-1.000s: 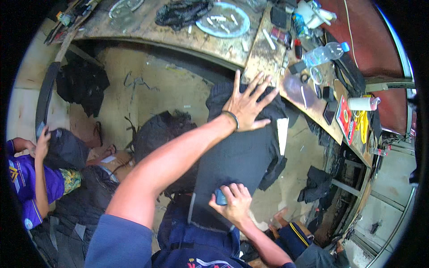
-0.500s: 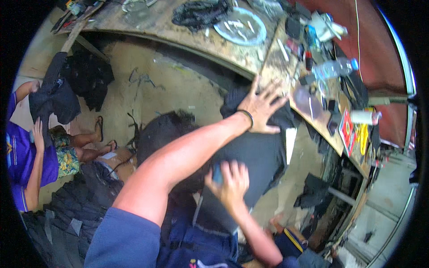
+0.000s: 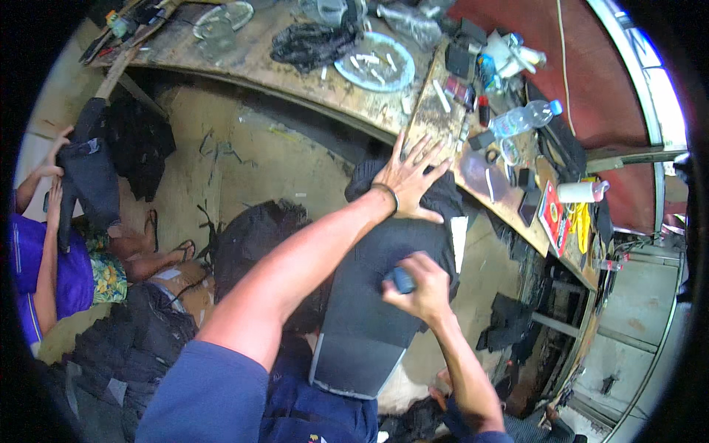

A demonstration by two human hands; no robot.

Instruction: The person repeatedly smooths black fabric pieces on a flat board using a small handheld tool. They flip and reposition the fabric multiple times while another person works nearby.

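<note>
A dark jeans leg [image 3: 369, 288] is stretched lengthwise in front of me over a board with a pale-edged near end [image 3: 354, 362]. My left hand [image 3: 413, 177] presses flat on the far part of the cloth, fingers spread, a dark band round its wrist. Nearer, my right hand [image 3: 425, 284] grips a small blue-grey block [image 3: 401, 280] over the middle of the cloth. Whether the block touches the cloth I cannot tell. A white strip [image 3: 459, 244] shows beside the cloth's right edge.
The worn wooden table [image 3: 244, 63] carries a light blue plate [image 3: 375, 62] with white sticks, a black plastic bag [image 3: 314, 48] and a clear bottle [image 3: 526, 118]. At left, a person in purple [image 3: 59, 258] handles dark trousers [image 3: 92, 173]. Dark cloth [image 3: 140, 325] lies piled at lower left.
My right hand has moved up and to the right over the cloth with the block. My left hand stays spread on the far part; the whole view has shifted slightly.
</note>
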